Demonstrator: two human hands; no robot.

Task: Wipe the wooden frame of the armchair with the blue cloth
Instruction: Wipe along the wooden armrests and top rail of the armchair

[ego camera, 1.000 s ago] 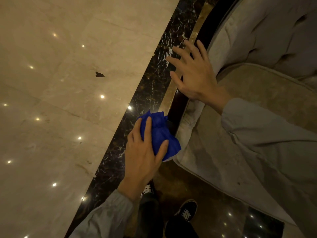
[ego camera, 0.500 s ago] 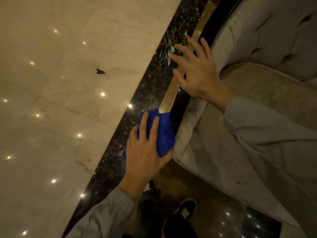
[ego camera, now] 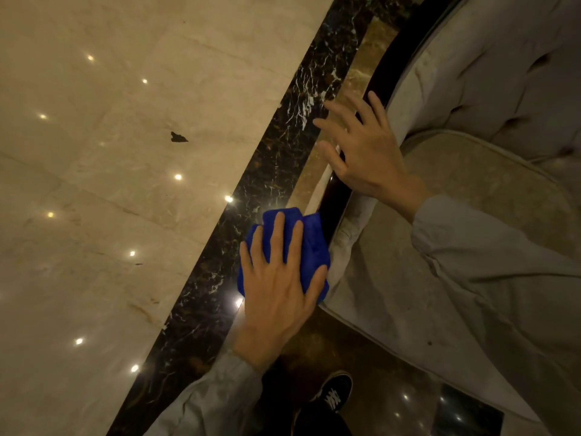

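Note:
The armchair's dark glossy wooden frame (ego camera: 393, 51) runs diagonally from the top right down to the centre, edging grey tufted upholstery (ego camera: 490, 73) and a beige seat cushion (ego camera: 471, 196). My left hand (ego camera: 279, 294) presses a bunched blue cloth (ego camera: 309, 243) flat against the lower front end of that frame, fingers spread over the cloth. My right hand (ego camera: 367, 152) rests higher up on the frame with its fingers apart, holding nothing.
A polished beige marble floor (ego camera: 110, 184) with light reflections fills the left. A black veined marble border strip (ego camera: 283, 146) runs beside the chair. A small dark fleck (ego camera: 178, 137) lies on the beige tiles. My black shoe (ego camera: 333, 394) shows at the bottom.
My left hand has slid the blue cloth a little up along the frame's lower end and flattened over it. My right hand stays on the frame.

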